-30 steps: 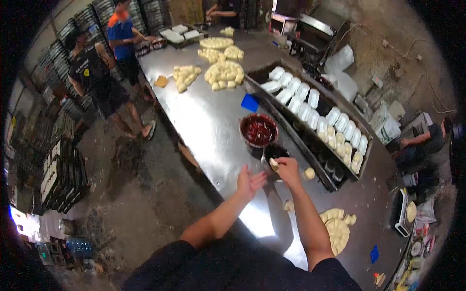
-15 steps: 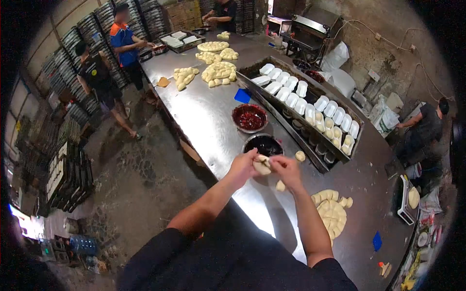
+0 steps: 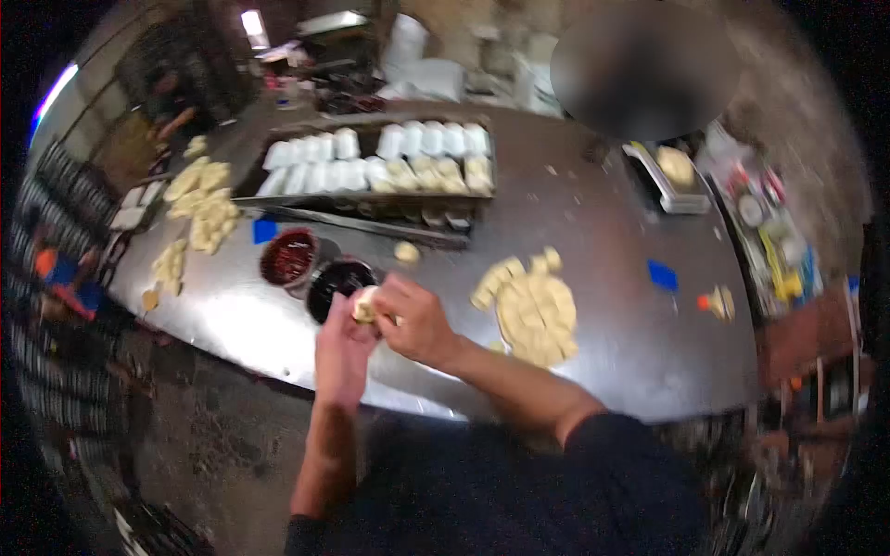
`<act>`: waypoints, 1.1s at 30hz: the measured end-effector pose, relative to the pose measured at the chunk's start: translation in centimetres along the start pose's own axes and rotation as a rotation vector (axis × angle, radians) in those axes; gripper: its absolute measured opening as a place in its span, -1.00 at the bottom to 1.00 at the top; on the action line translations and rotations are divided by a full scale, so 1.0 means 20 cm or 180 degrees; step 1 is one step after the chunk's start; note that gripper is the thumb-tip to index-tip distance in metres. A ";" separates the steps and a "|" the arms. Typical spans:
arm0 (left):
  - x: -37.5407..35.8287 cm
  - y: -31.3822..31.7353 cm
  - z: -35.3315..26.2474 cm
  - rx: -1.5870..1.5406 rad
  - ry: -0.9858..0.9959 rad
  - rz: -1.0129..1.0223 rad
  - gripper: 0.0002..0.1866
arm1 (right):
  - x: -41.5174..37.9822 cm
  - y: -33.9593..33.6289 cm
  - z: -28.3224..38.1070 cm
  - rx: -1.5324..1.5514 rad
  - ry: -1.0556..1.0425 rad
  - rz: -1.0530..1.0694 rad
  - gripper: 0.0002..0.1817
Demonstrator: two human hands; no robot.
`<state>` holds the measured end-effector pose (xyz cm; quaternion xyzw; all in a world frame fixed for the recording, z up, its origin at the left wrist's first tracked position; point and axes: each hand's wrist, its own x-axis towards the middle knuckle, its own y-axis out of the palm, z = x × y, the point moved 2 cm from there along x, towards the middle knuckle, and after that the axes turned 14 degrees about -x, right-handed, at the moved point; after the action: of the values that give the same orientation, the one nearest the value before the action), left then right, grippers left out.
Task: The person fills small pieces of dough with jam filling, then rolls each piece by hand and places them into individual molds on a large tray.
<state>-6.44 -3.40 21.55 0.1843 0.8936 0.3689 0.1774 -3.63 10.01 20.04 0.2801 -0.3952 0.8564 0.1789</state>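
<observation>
A small piece of pale dough (image 3: pixel 364 304) sits between my two hands. My left hand (image 3: pixel 341 350) cups it from below with its fingers wrapped around it. The fingers of my right hand (image 3: pixel 415 320) are closed on its upper edge. Just behind the hands stands a bowl of dark filling (image 3: pixel 326 289), partly covered by them. A bowl of red filling (image 3: pixel 289 258) stands beside it on the left. One dough ball (image 3: pixel 406 251) lies on the table beyond my right hand. To the right is a round slab of dough cut into pieces (image 3: pixel 538 315).
Behind the bowls, a long dark tray (image 3: pixel 371 197) holds white paper liners, some with dough balls. More dough pieces (image 3: pixel 199 208) lie at the left. Blue scrapers (image 3: pixel 663 274) are on the metal table (image 3: pixel 612 361). A scale (image 3: pixel 681 196) bears dough; a blurred person is behind it.
The view has swung to the right and is blurred. My hands have drawn closer together around the dough, which shows less between them now.
</observation>
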 end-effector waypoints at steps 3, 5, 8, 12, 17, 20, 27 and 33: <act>0.08 -0.21 0.02 0.0292 0.0351 -0.0010 -0.58 | -0.04 0.00 0.12 0.0111 -0.0814 -0.0176 -0.78; 0.06 -0.16 -0.01 0.0058 0.0403 -0.0387 -0.57 | -0.05 -0.05 0.13 0.0151 -0.0438 -0.0521 -0.76; 0.06 -0.10 0.04 -0.0029 0.0052 -0.0213 -0.65 | -0.05 0.01 0.04 0.0023 0.0704 0.0208 -0.77; 0.21 -0.28 0.10 0.1605 0.0326 0.0214 -0.68 | -0.06 0.04 0.02 -0.0739 -0.0441 -0.0402 -0.82; 0.13 -0.24 0.14 0.1520 -0.0467 0.0852 -0.47 | -0.21 -0.10 0.00 -0.0151 0.0865 -0.0589 -0.81; 0.14 -0.45 0.46 0.1501 -0.1595 0.1397 -0.47 | -0.50 0.03 -0.17 -0.0225 0.1106 0.0628 -0.72; 0.52 -0.70 0.62 0.5098 0.1805 0.1747 -0.71 | -0.86 0.47 -0.33 -0.1306 0.0678 0.0830 -0.67; 0.33 -0.84 0.52 0.4492 0.1469 0.0666 -0.73 | -0.99 0.41 -0.56 -0.1917 0.0554 0.0640 -0.76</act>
<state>-10.76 -5.36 1.29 0.2563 0.9103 -0.2475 -0.2109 3.69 12.02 -2.89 0.1000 -0.6396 0.7352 0.2013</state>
